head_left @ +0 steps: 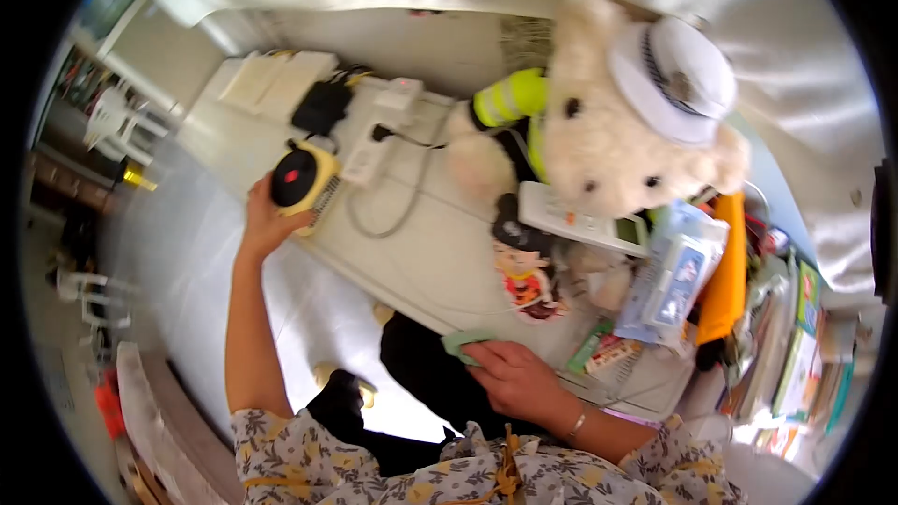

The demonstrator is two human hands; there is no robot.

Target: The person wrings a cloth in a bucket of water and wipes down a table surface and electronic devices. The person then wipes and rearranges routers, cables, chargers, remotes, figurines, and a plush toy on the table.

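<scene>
My left hand (276,222) grips a small cream-coloured record-player-shaped device (322,189) with a black disc and red centre, at the table's left front edge. At the near edge my right hand (517,376) holds a folded pale green cloth (465,346) against the tabletop, its fingers pressed on it. A white power strip (367,154) with a plugged-in black cord lies just beyond the device. To the right of the cloth lies a small cartoon doll figure (524,271) with a black hat.
A big plush bear (599,122) with a white cap (681,75) sits at the back right. Wet-wipe packs (675,271), an orange folder (725,271) and upright books (795,327) crowd the right side. A black pouch (321,108) and pale boxes (276,84) stand at the far left.
</scene>
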